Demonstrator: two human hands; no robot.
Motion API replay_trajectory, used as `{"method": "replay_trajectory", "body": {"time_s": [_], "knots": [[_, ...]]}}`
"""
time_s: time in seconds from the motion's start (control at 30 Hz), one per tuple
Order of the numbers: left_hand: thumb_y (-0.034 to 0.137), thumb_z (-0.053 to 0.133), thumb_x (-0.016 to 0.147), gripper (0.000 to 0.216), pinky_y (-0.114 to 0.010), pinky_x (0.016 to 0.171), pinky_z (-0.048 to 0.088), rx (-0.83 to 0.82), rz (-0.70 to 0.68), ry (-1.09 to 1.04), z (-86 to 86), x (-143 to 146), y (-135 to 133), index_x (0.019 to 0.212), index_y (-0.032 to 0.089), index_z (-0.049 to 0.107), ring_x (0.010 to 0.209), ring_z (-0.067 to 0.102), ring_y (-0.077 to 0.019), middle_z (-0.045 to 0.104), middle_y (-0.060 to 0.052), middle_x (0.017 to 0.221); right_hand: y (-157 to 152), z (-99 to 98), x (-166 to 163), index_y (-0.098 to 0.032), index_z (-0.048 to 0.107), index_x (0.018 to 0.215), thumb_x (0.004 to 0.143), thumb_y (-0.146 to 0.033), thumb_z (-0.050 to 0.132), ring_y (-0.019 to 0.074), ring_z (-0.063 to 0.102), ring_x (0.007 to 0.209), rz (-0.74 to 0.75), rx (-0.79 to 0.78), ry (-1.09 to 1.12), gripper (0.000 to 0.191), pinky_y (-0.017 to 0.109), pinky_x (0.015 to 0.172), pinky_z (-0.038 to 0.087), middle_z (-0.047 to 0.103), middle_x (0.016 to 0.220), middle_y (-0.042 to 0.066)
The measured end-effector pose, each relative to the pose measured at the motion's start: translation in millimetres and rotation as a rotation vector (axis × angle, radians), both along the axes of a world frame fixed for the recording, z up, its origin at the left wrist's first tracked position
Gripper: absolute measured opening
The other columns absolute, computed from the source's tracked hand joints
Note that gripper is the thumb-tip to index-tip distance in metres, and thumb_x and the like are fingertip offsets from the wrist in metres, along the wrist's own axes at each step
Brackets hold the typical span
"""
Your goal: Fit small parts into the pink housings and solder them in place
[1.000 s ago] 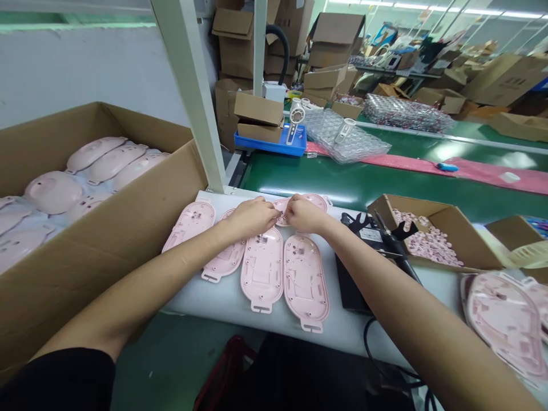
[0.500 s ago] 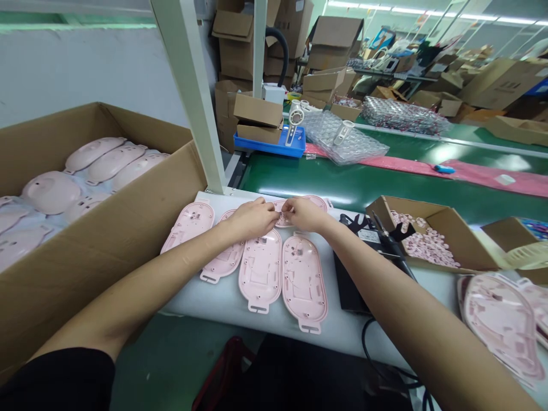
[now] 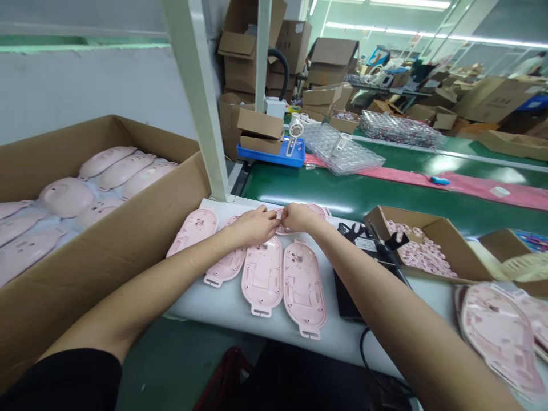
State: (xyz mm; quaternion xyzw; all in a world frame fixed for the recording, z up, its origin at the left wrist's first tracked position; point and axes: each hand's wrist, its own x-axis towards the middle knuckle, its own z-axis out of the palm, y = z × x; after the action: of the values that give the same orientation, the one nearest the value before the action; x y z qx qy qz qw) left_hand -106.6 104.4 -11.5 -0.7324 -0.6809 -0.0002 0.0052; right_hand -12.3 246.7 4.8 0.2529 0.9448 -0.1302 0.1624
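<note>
Five pink shells [image 3: 262, 277] lie on the surface [image 3: 218, 308], more in a carton [image 3: 128, 245] — left hand [image 3: 256, 225] and right hand [image 3: 299, 217] pinch something too small to tell.

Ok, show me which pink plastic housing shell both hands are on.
The rearmost shell: the left hand and right hand meet over it.

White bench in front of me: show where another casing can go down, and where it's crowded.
Bare white bench shows along the front edge below the pink plastic casings, and right of the last casing, beside the black unit. It is crowded under the left hand and right hand, where casings lie nearly edge to edge.
</note>
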Motion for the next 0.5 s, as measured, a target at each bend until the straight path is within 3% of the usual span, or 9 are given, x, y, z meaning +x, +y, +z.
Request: {"method": "replay_trajectory", "body": {"time_s": [0.1,0.17,0.23,0.27,0.37,0.43,0.5], "knots": [[0.020,0.054,0.097,0.022,-0.036,0.098,0.045,-0.034,0.027,-0.009,19.2,10,-11,0.109,0.017,0.073,0.108,0.060,-0.0242,0.070,-0.010,0.119,-14,14.5,3,-0.013,0.069,0.098,0.091,-0.029,0.068,0.0211,0.068,0.097,0.021,0.055,0.081,0.018,0.038,0.090,0.054,0.072,0.103,0.011],[0.027,0.050,0.102,0.031,-0.034,0.100,0.047,-0.018,0.099,-0.011,39.8,17,-31,0.126,0.019,0.066,0.115,0.060,-0.0223,0.066,-0.007,0.131,-21,25.6,13,-0.012,0.069,0.104,0.091,-0.021,0.057,0.0241,0.068,0.101,0.031,0.082,0.188,0.020,0.037,0.091,0.052,0.072,0.109,0.017],[0.034,0.044,0.106,0.040,-0.032,0.105,0.046,0.057,0.167,-0.045,64.4,26,-67,0.142,0.022,0.054,0.125,0.056,-0.0200,0.059,-0.004,0.144,-26,34.0,33,-0.014,0.067,0.112,0.093,-0.027,0.050,0.0249,0.070,0.098,0.034,0.075,0.304,0.028,0.038,0.089,0.054,0.072,0.113,0.016],[0.037,0.041,0.107,0.042,-0.031,0.109,0.045,0.119,0.190,-0.093,77.2,33,-92,0.145,0.023,0.051,0.129,0.054,-0.0185,0.056,-0.003,0.148,-28,36.4,49,-0.018,0.067,0.112,0.093,-0.034,0.049,0.0247,0.071,0.092,0.025,0.054,0.384,0.031,0.038,0.084,0.057,0.073,0.111,0.014],[0.033,0.046,0.105,0.032,-0.030,0.111,0.045,0.398,0.265,-0.492,109.3,64,-186,0.131,0.023,0.062,0.123,0.060,-0.0168,0.067,-0.004,0.134,-45,35.1,118,-0.034,0.070,0.094,0.084,-0.060,0.055,0.0272,0.072,0.069,0.036,-0.055,0.804,0.032,0.039,0.055,0.058,0.076,0.091,0.008],[0.028,0.052,0.101,0.023,-0.030,0.102,0.053,0.448,0.382,-0.640,118.1,82,-255,0.117,0.027,0.069,0.110,0.067,-0.0178,0.073,-0.003,0.117,-67,28.7,171,-0.039,0.070,0.096,0.084,-0.057,0.061,0.0264,0.073,0.066,0.183,-0.104,0.972,0.024,0.036,0.049,0.059,0.076,0.090,0.006],[0.025,0.051,0.099,0.023,-0.029,0.087,0.058,0.425,0.562,-0.647,111.6,88,-313,0.105,0.033,0.071,0.097,0.071,-0.0172,0.075,0.003,0.108,-93,21.1,216,-0.040,0.069,0.100,0.087,-0.045,0.065,0.0234,0.074,0.068,0.297,-0.101,1.005,0.015,0.031,0.051,0.060,0.076,0.090,0.004]]}}
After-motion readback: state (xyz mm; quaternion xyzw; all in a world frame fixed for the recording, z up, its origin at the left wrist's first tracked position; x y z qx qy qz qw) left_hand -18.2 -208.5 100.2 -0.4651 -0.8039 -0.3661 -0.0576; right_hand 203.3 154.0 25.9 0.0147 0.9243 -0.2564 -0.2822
